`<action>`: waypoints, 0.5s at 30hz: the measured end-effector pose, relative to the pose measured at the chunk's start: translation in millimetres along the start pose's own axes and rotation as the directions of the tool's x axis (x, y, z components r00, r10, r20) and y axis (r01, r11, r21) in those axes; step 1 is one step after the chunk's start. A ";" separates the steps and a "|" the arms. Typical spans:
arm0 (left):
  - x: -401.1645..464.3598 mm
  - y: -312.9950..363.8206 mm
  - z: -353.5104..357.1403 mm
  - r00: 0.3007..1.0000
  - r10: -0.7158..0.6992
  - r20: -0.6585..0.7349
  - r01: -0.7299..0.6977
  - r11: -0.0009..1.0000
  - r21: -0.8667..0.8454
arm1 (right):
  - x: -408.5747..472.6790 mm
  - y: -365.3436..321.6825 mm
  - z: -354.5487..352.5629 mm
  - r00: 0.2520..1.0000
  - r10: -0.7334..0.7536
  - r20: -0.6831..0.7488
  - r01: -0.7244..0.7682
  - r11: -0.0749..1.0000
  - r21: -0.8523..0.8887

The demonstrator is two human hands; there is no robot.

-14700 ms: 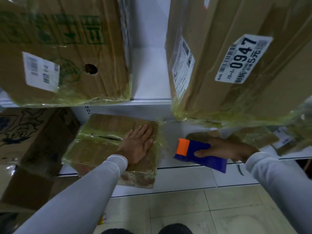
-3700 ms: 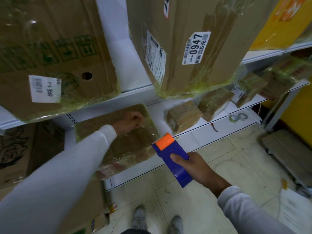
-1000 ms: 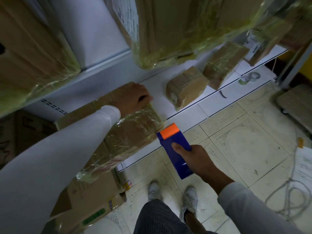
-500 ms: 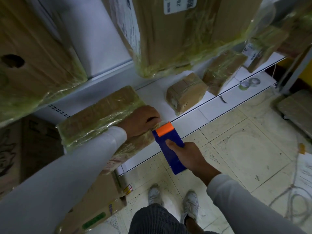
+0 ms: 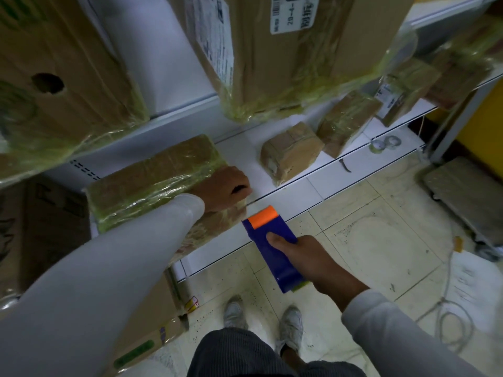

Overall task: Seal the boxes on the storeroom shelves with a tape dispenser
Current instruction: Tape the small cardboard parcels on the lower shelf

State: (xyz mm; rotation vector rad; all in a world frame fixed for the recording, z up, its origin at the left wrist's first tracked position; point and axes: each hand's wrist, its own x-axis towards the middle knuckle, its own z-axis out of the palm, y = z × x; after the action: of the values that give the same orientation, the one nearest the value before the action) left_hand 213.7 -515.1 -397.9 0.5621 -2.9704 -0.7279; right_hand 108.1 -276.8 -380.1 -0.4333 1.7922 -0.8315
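Cardboard under glossy, wrinkled yellowish tape makes up the flat box (image 5: 152,183) on the lower white shelf (image 5: 294,183), with its near end overhanging that shelf's front edge. It looks stiff along its edges but slick on the taped faces, and probably not heavy for its size, so a hold at a corner, where fingers can hook over an edge, seems safer than a flat palm on the film. The left hand (image 5: 224,187) does this: its fingers are curled over the box's right front corner, gripping it against the shelf. Just in front of that corner, off the shelf and over the tiled floor, the right hand (image 5: 307,257) is wrapped around the blue tape dispenser (image 5: 273,247), thumb pressed on its top face, orange nose pointing at the box and close to it; whether they touch I cannot tell. Hard plastic, it should handle rigidly and lightly.
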 end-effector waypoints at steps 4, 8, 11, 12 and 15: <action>-2.2 4.0 2.3 1.000 0.003 0.009 -0.003 1.000 -0.015 | 16.8 -8.2 11.9 0.999 0.037 0.024 -0.035 0.998 -0.050; -1.7 4.9 3.4 1.000 -0.008 0.016 0.008 1.000 -0.005 | 50.5 -19.9 18.7 0.999 0.038 -0.002 -0.037 0.966 -0.255; 0.2 0.6 -0.2 1.000 -0.030 0.005 0.030 0.999 -0.016 | 64.8 -6.6 15.8 0.997 0.076 -0.002 -0.066 0.849 -0.525; 0.8 -1.0 -1.0 1.000 -0.026 0.007 0.026 1.000 -0.007 | 66.3 3.2 14.5 0.996 0.093 -0.007 -0.082 0.839 -0.539; -2.1 3.4 1.6 1.000 -0.014 -0.008 0.014 0.996 0.086 | 65.7 14.8 9.3 0.996 0.051 -0.069 -0.077 0.888 -0.454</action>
State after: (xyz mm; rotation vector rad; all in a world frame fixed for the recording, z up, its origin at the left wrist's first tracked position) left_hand 214.3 -510.8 -397.6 0.5894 -3.0063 -0.5995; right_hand 93.8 -311.9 -436.5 -0.6551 2.0442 -0.3682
